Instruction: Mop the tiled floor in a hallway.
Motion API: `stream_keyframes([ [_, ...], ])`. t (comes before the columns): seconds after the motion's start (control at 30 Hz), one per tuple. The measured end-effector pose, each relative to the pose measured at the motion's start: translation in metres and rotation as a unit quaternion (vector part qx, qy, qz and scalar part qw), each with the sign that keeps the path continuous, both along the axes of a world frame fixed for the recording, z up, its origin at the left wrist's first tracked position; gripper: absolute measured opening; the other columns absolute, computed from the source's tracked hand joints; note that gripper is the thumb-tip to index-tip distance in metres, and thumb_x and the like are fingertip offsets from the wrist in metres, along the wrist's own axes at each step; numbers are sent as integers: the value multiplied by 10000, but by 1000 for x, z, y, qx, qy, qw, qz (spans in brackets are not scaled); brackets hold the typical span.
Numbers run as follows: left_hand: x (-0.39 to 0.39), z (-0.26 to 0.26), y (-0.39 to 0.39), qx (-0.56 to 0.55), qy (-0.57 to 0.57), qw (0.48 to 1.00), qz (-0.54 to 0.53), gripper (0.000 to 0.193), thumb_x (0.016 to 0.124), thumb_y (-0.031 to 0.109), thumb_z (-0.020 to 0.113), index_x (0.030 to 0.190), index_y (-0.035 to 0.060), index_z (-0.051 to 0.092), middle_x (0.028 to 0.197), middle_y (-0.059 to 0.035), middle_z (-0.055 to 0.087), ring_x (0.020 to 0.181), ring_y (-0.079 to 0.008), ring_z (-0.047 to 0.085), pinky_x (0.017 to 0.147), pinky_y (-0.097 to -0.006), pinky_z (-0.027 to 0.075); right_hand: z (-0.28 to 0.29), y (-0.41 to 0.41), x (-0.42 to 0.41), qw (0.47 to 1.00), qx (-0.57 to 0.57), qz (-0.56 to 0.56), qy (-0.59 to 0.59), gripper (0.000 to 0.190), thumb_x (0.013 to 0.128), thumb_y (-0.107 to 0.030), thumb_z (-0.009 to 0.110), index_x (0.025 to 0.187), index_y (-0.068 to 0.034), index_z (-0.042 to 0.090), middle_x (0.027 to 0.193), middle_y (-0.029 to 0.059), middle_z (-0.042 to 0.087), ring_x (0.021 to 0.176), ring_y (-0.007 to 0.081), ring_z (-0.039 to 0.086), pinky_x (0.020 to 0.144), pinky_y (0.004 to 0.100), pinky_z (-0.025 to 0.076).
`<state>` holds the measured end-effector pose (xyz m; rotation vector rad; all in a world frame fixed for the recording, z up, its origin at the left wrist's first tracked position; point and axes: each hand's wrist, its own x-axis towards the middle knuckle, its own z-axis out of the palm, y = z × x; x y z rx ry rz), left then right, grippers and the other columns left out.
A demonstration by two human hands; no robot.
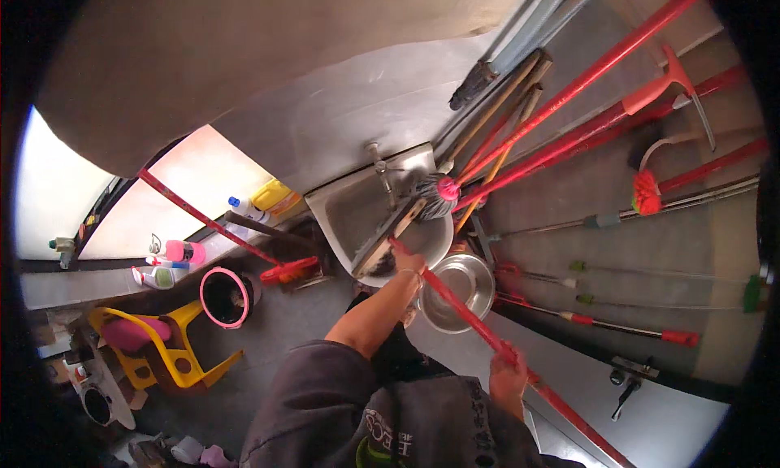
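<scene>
My left hand (409, 262) grips a red pole (454, 300) close to its wooden brush head (399, 227). Farther down the same pole, my right hand (507, 370) is closed around it. The long brush head, with some dark bristles showing, lies slantwise over the white sink (335, 209), below the metal tap (382, 172). Whether water runs from the tap is hard to tell. Beside the brush head, a grey-stranded mop (436, 195) with a pink collar overlaps the sink's right side.
Several long handles, among them a red pole (579, 90), lean on the right. A steel basin (480, 294) sits right of the sink. Leftward are a pink-rimmed bucket (224, 273), a red broom (289, 270) and a yellow plastic stool (177, 328). Bottles, including a yellow one (271, 195), line the ledge.
</scene>
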<state>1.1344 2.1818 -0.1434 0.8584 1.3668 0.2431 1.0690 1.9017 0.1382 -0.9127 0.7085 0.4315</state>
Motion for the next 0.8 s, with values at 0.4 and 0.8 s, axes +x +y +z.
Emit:
stream_keyframes([
  [0.4,-27,-31,2,70,115,990,43,477,638,-136,561,1043,53,395,791,-93,507,601,-246,563,501,-375,468,-21,-5,5,997,34,66,4,248,907,-260,485,1065,-80,549,1189,59,544,1082,219,520,869,360,449],
  [0.8,47,5,21,20,-49,997,-60,577,669,-54,521,1218,66,390,980,-92,516,793,-235,580,613,-346,488,2,39,-18,993,-48,111,3,342,923,-422,425,1195,-215,448,1315,-75,423,1202,107,382,900,343,335],
])
